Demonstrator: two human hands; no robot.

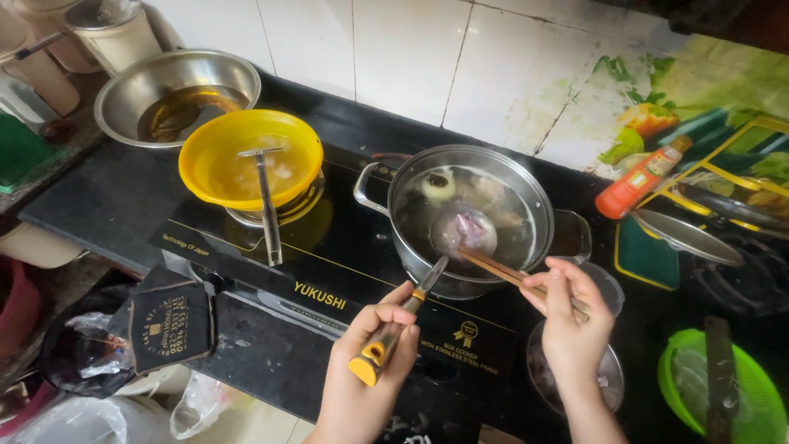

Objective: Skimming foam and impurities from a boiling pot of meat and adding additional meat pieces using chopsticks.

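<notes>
Left of the steel pot [472, 215]: left hand [371, 337] wrapped tight on ladle [427, 267] handle, bowl dipped inside pot, cradling a pale meat piece [471, 225]. Right of pot: right hand [567, 316] pinching chopsticks [514, 274], tips at the piece. Best kept level, lifted slowly.

Ahead of your left hand [370, 345] fingers: steel pot [470, 215], its handle jutting left. Left of them, bare black cooktop [345, 247], passable up to the yellow bowl [251, 158]. Beyond your right hand [571, 325] fingertips, an orange sauce bottle [643, 178] and lid [686, 236] crowd the way.
</notes>
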